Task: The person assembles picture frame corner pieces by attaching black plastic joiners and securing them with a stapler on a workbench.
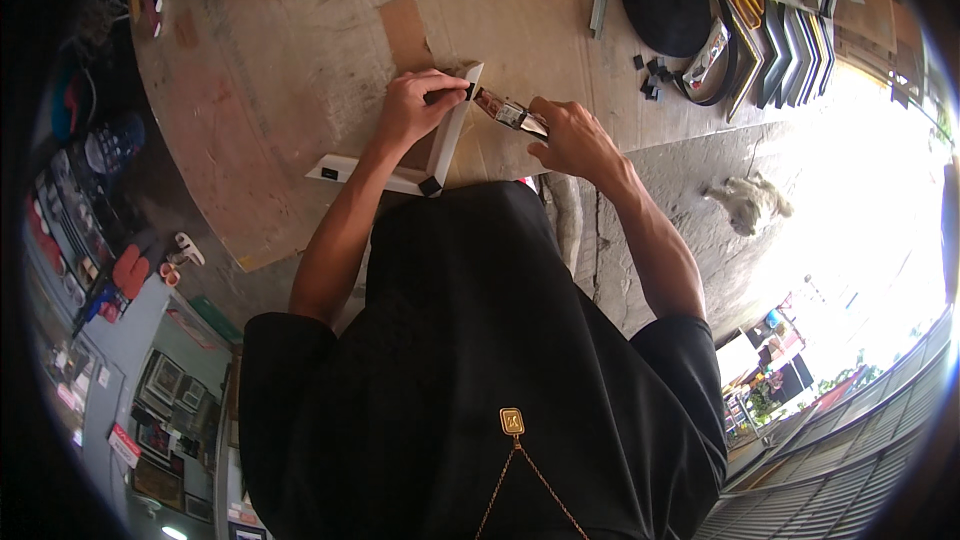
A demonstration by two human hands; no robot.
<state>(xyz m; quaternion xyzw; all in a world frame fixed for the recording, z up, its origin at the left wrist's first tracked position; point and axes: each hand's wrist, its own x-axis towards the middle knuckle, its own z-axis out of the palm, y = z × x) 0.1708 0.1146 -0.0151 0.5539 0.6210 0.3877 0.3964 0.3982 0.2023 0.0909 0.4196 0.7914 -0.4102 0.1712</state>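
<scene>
Shirt and pendant: black cloth [440, 370] fills the lower middle, nearest the camera, with a gold pendant [512, 422] lying on it by a thin chain.
White frame: the pale, angled moulding [451, 140] lies on the wooden table [560, 55], just beyond the shirt, partly under the left forearm. One bar runs away from the body, leaning slightly right; the other runs left from the near corner.
Black pieces on the frame: one sits at the near corner [430, 186], another near the left end of the second bar [329, 174].
Left hand: this hand [424, 105] comes over the frame from its left side, thumb and finger brought together on a small black tab [471, 91] near the far end of the long bar.
Right hand: this hand [575, 140] lies to the right of the same bar, fingers wrapped around a silver hand tool [511, 115].
Tool to tab: the relation that counts, as I judge it, is here. The tool's long axis slants from the right hand up and left, crosswise to the bar, its nose just beside the tab. Whether they touch, I cannot tell. The left hand is the nearer to the bar; the right reaches it only through the tool.
Table beyond: loose black tabs [652, 80] lie near a black roll [664, 0], well to the right, with yellow-handled scissors [747, 2] past it. A brown strip [405, 28] lies just beyond the left hand.
</scene>
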